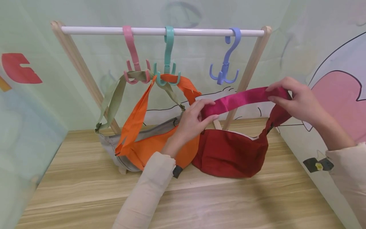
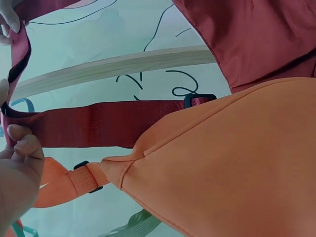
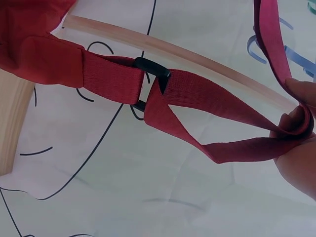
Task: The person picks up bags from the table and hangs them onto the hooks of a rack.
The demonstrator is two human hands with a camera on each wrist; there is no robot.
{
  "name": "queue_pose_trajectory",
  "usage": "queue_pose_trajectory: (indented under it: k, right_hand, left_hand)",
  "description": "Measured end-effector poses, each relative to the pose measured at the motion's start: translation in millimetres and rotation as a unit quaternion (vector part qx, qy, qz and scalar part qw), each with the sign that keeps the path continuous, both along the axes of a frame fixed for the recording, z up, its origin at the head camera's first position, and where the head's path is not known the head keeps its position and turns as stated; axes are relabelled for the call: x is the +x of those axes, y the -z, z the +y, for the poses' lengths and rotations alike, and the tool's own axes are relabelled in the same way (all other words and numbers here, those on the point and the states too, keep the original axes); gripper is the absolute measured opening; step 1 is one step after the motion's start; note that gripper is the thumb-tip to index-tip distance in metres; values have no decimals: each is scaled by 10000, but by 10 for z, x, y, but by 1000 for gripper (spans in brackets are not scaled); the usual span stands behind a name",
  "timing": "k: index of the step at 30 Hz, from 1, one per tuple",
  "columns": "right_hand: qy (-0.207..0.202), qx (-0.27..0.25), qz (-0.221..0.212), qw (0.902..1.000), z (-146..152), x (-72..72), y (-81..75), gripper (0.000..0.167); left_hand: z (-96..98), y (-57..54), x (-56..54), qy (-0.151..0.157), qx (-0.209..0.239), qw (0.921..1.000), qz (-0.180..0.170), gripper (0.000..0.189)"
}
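Note:
A dark red shoulder bag [image 1: 231, 154] sits on the wooden tabletop at the right. Its strap [image 1: 243, 98], magenta in the light, is stretched between both hands above the bag. My left hand [image 1: 191, 121] pinches the strap's left part, while my right hand [image 1: 297, 100] grips it at the upper right. In the right wrist view a black buckle [image 3: 152, 66] joins the strap to the bag. Up and between the hands hangs a blue hook [image 1: 225, 63] with several prongs, bearing nothing. An orange bag [image 1: 160, 146] lies beside the red one, partly behind my left arm.
A white rail [image 1: 197, 31] on wooden posts spans the back. On its pink hook [image 1: 132, 51] hangs a grey-green bag's strap [image 1: 114, 98]; a teal hook [image 1: 168, 51] carries the orange strap [image 1: 137, 117]. The grey bag [image 1: 110, 152] stands behind the orange one. A patterned wall [image 1: 323, 140] borders the table's right side.

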State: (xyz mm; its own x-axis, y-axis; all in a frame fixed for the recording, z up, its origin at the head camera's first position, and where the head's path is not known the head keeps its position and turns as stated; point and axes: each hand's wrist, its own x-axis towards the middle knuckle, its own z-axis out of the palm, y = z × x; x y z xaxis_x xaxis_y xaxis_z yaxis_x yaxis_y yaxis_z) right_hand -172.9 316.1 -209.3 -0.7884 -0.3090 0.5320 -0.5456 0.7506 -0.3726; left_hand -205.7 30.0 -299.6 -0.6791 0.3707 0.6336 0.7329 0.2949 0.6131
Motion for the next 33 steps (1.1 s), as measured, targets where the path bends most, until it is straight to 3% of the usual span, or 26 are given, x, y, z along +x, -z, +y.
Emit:
queue_pose_trajectory:
  k: [24,33]
  right_hand:
    - [284,-82,-155,9994,-169,-56,-136,25]
    - [336,-216,-111,9991,-223,-78,-184,25]
  left_hand:
    - [39,-83,9,-510,256,9977,371,34]
    - [55,-148,38,-528,424,9967,446,33]
